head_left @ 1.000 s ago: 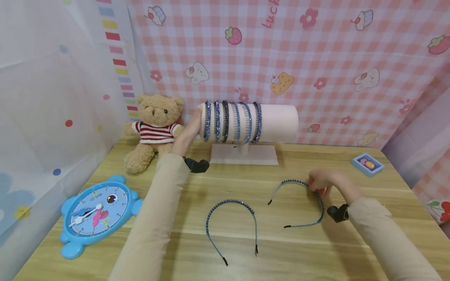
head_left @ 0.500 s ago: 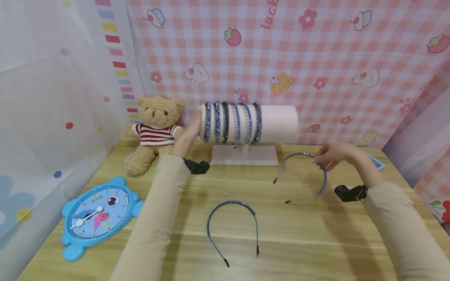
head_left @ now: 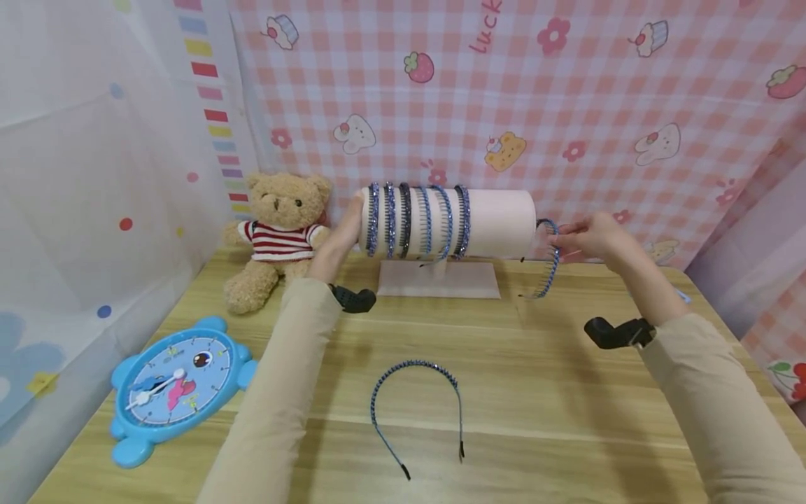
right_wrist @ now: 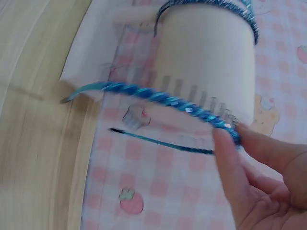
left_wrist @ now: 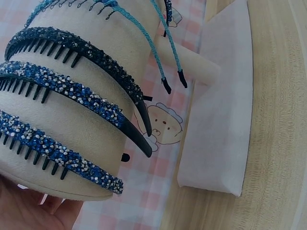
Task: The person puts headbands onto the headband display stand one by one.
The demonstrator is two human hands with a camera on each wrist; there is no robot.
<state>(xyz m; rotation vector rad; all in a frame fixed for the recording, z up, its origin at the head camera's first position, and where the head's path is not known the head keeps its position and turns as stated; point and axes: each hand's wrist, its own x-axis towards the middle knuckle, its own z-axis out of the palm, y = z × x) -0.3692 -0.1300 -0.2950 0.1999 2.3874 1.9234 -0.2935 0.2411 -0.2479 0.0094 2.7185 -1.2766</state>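
Observation:
My right hand pinches a blue twisted headband with comb teeth between thumb and fingers. In the right wrist view this headband hangs just off the free right end of a pale cylindrical headband stand, its tips pointing toward the table side. Several blue and black headbands sit along the cylinder's left and middle parts. At the stand's left end rests my left hand; in the left wrist view its fingers are mostly hidden behind the end. Another blue headband lies on the wooden table.
A teddy bear in a striped shirt sits left of the stand. A blue toy clock lies at the table's left. The small light-blue frame at right is mostly hidden behind my right arm. A pink checked cloth hangs behind.
My right hand has lifted the headband from the table and carried it up to the stand's right end, turning it toward the cylinder. The left hand stays at the left end.

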